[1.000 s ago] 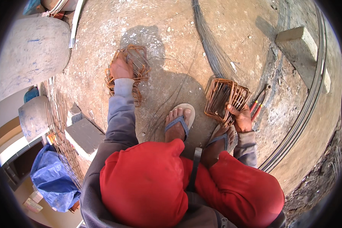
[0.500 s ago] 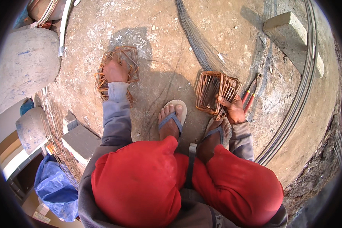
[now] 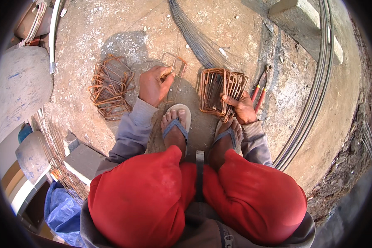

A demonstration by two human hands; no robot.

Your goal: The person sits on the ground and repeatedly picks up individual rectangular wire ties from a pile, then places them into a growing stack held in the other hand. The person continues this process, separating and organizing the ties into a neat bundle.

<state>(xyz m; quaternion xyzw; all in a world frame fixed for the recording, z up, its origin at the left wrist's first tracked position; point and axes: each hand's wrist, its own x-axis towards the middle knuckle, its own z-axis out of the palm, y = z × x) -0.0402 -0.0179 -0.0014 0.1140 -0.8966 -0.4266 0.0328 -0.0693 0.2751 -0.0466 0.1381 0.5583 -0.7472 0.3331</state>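
Note:
Between the two heaps, my left hand [image 3: 155,84] pinches a single rusty rebar stirrup [image 3: 184,68], a bent wire rectangle held up off the ground. To its left lies a loose pile of the same stirrups [image 3: 111,84], tangled on the concrete. On the right, a neat stack of rectangular stirrups [image 3: 219,91] is gripped by my right hand [image 3: 243,108], thumb on top at its lower right corner; the fingers underneath are partly hidden. Red-handled pincers [image 3: 261,89] lie just right of that stack.
A bundle of thin grey tie wire [image 3: 190,35] reaches down to the stack. Long steel rods [image 3: 312,103] curve along the right, beside a concrete block [image 3: 297,18]. At left are a white pipe [image 3: 53,37], thin rusty bars [image 3: 56,153] and a blue tarp [image 3: 64,215].
My left hand has left the loose pile and moved right with one stirrup in its fingers. The right hand keeps its hold on the stack. The whole view has shifted slightly.

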